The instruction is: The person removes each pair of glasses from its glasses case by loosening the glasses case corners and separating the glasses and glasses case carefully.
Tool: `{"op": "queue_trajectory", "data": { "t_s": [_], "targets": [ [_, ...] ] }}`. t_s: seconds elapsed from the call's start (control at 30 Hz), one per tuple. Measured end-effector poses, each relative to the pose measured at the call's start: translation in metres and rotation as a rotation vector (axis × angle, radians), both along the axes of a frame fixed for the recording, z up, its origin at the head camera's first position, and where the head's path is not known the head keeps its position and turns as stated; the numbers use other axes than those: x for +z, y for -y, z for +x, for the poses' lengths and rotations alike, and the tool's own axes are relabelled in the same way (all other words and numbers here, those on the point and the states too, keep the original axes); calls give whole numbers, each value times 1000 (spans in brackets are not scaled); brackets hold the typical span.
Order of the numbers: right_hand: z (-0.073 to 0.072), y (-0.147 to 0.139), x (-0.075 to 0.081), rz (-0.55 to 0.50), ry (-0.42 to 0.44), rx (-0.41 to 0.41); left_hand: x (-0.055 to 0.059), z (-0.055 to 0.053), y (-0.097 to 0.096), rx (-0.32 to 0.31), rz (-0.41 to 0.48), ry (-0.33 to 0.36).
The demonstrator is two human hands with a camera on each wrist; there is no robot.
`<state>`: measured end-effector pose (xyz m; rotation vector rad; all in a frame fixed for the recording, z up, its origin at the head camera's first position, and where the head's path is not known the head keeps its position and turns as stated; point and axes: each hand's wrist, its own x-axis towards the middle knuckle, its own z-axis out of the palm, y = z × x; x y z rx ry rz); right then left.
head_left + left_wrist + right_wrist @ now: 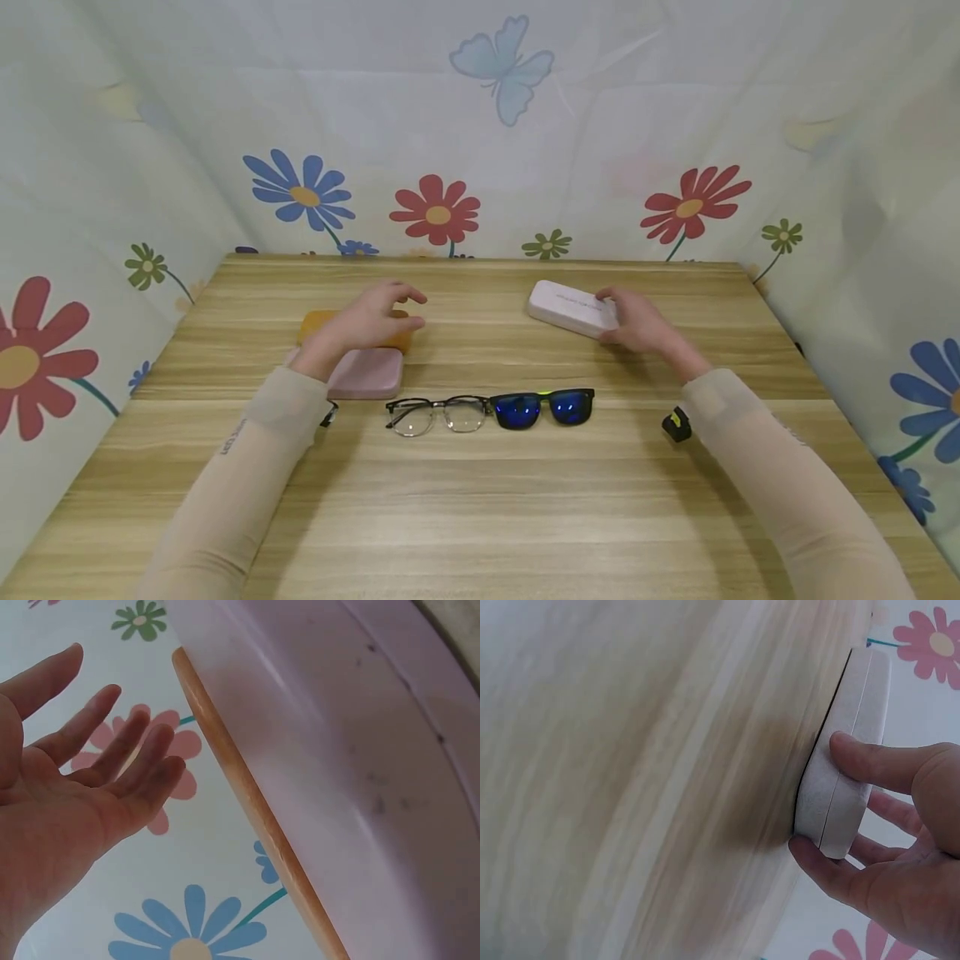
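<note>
My right hand (641,323) grips the right end of a white glasses case (566,308) at the back right of the table. In the right wrist view the thumb lies along the side of this case, with other fingers around its end. Over an orange case (315,322) at the left hovers my left hand (367,317), fingers loosely bent and nothing held. A pink glasses case (371,373) lies just in front of the orange one, partly covered by my left wrist; close up, it fills the right side of the left wrist view.
Clear-lensed eyeglasses (435,405) and blue-lensed sunglasses (517,411) lie side by side across the middle of the wooden table (495,508). A small black and yellow object (677,425) shows beside the right sleeve. A flowered curtain (585,150) hangs behind the table.
</note>
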<state>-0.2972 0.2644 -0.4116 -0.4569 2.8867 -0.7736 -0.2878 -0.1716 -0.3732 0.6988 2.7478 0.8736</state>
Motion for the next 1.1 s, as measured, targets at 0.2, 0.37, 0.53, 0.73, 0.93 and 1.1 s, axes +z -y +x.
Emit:
{"op": "queue_trajectory", "data": {
  "t_s": [0.2,0.37,0.53,0.73,0.93,1.1],
  "targets": [
    [-1,8,-2,1,-13,41,-4,0,-8,-24,3,-3],
    [-1,15,-3,8,-30,69,-7,-1,-15,-28,0,-1],
    [0,19,-2,13,-41,88,-10,-1,-24,-49,3,7],
    [2,24,0,-4,-25,99,-12,1,-37,-98,-43,-3],
    [3,31,1,-11,-24,123,-15,-5,-51,-122,-94,13],
    [3,40,1,-2,-15,144,-17,-10,-61,-137,-136,13]
  ]
}}
